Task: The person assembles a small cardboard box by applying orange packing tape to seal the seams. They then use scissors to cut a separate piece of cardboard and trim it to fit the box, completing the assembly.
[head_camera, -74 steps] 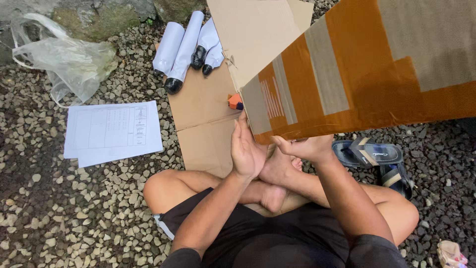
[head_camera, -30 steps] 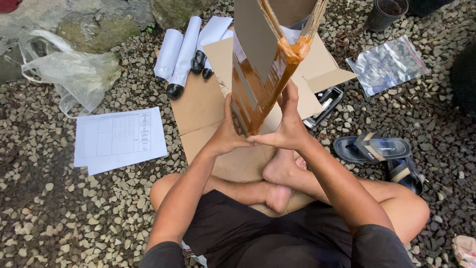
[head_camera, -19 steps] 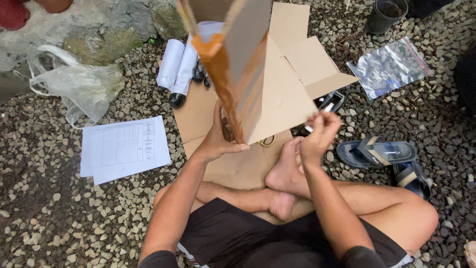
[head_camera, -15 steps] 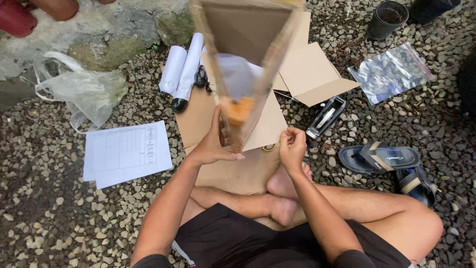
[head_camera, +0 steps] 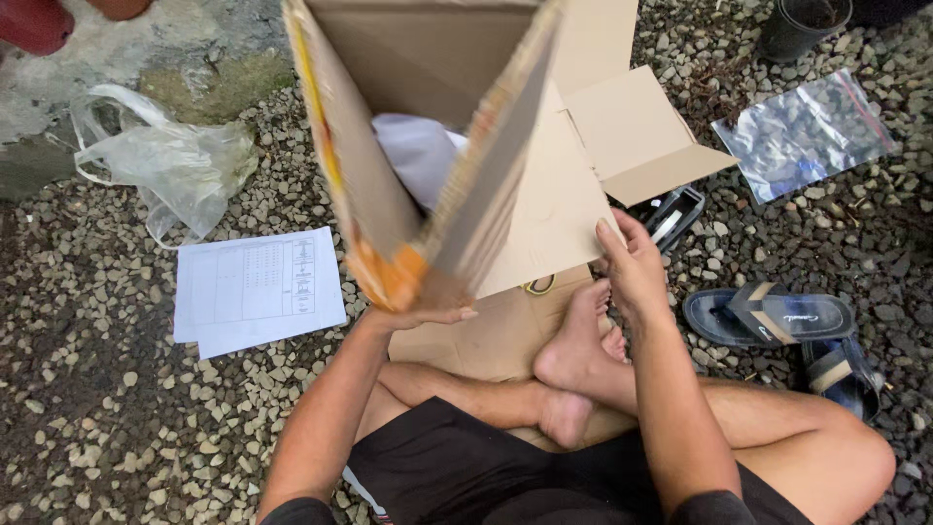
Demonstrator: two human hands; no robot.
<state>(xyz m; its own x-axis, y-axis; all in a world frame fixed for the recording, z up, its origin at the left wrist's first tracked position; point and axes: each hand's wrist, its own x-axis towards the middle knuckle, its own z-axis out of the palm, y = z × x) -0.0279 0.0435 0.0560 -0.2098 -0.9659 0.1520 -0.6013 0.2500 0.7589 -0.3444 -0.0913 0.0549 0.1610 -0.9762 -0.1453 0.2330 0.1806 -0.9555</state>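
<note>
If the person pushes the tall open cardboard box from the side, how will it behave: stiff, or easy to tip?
The cardboard box probably tips easily: it stands tall on one end, steadied from below by the left hand. It seems light, since one hand supports it. Its loose flap would likely swing rather than stay stiff.

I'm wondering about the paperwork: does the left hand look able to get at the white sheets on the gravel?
Probably not right now: the left hand is holding up the cardboard box. The white sheets lie uncovered beside that arm, so once freed it likely could.
</note>
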